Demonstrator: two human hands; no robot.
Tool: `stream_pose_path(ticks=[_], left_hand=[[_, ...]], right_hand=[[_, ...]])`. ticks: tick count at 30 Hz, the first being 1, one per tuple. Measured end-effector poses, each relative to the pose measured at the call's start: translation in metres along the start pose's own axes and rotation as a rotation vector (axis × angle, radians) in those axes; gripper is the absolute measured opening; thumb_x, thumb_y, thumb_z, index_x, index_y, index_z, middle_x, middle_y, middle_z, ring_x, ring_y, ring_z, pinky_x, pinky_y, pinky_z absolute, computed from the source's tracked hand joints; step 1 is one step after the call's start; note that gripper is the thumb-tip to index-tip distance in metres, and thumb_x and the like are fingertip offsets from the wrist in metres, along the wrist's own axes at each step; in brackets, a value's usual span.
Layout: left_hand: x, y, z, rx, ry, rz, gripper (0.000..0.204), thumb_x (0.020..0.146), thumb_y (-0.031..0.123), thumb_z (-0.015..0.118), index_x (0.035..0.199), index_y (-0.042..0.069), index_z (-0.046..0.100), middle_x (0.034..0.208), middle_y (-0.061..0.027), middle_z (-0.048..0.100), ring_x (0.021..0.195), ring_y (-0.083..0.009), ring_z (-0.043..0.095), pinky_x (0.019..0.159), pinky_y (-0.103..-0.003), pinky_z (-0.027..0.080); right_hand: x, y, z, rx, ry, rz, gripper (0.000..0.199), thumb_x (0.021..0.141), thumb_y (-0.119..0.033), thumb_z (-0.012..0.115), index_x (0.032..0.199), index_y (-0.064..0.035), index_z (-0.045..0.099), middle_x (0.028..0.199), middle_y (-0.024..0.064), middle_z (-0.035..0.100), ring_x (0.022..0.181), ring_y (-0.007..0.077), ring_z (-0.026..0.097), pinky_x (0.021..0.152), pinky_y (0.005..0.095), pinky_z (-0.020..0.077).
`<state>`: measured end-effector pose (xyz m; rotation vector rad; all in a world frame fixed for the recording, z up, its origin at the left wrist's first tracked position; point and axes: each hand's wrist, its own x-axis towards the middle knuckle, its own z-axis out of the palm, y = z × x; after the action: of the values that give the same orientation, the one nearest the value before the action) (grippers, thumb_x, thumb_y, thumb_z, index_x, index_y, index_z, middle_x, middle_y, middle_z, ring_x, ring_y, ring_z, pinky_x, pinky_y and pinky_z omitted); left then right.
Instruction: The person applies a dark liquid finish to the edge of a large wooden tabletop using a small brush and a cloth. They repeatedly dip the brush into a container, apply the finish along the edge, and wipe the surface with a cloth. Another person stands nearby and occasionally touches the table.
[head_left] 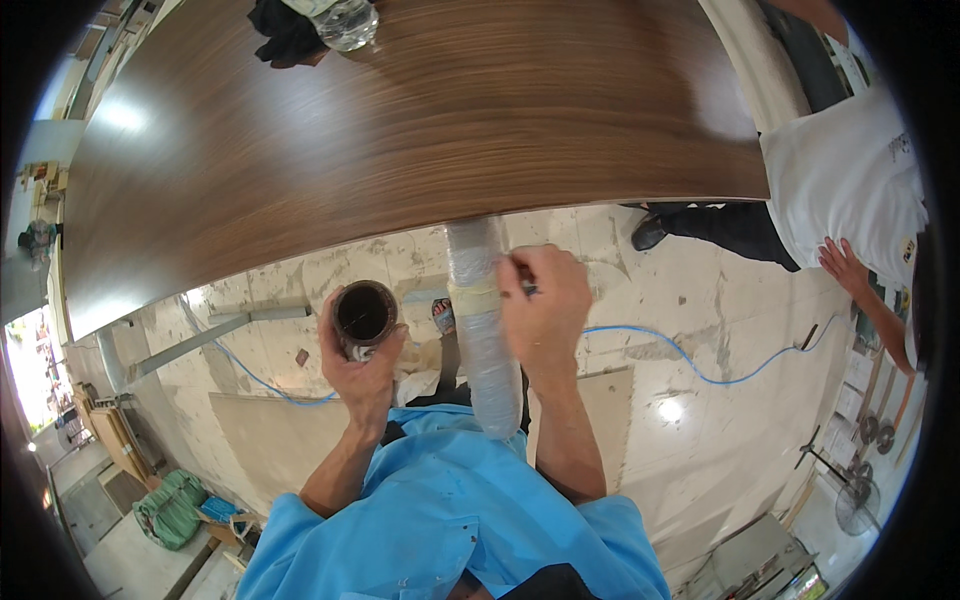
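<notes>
My left hand (362, 378) is wrapped round a hollow brown tube (365, 312), whose dark open end faces up. Between table and body, a long bundle wrapped in clear plastic film (487, 345) reaches from the table's edge to my waist. A yellowish band crosses it near its middle. Beside the bundle's right side is my right hand (552, 305), its fingers curled in and slightly blurred. What those fingers hold, if anything, I cannot make out. The tube is left of the bundle and apart from it.
A wood-grain tabletop (420, 130) spans the far side, with a clear plastic bottle (347, 22) and a black cloth on it. At right stands a person in a white shirt (850, 190). A blue hose (690, 368) and flat boards lie on the floor. A standing fan (857, 505) is at lower right.
</notes>
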<state>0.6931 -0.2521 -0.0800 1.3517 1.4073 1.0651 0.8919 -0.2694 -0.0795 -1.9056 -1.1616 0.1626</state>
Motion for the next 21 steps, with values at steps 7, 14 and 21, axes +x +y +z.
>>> stream_pose_path(ticks=[7,14,21], left_hand=[[-0.001,-0.004,-0.017,-0.008,0.033,-0.011,0.076,0.072,-0.001,0.08,0.138,-0.001,0.042,0.126,-0.012,0.055,0.113,-0.019,0.057,0.099,-0.032,0.046],[0.0,-0.003,-0.02,-0.044,0.086,0.002,0.075,0.072,-0.001,0.08,0.137,-0.001,0.042,0.125,-0.0117,0.055,0.114,-0.0186,0.056,0.099,-0.032,0.046],[-0.001,-0.008,-0.029,-0.045,0.11,-0.028,0.075,0.072,0.0,0.081,0.137,-0.001,0.042,0.126,-0.0118,0.055,0.113,-0.0184,0.056,0.098,-0.031,0.046]], right_hand=[[-0.01,-0.019,0.015,-0.101,-0.023,0.029,0.011,0.078,-0.015,0.073,0.076,-0.0102,0.063,0.074,0.0038,0.062,0.071,0.0265,0.058,0.067,0.0375,0.0426],[-0.009,-0.019,0.019,-0.072,0.016,0.029,0.01,0.079,-0.017,0.072,0.079,-0.0108,0.064,0.073,0.0055,0.062,0.07,0.0273,0.057,0.067,0.0384,0.0431],[-0.004,-0.018,0.018,-0.132,-0.004,0.106,0.009,0.08,-0.015,0.072,0.079,-0.0101,0.064,0.07,0.006,0.061,0.069,0.0269,0.056,0.064,0.0396,0.0438]])
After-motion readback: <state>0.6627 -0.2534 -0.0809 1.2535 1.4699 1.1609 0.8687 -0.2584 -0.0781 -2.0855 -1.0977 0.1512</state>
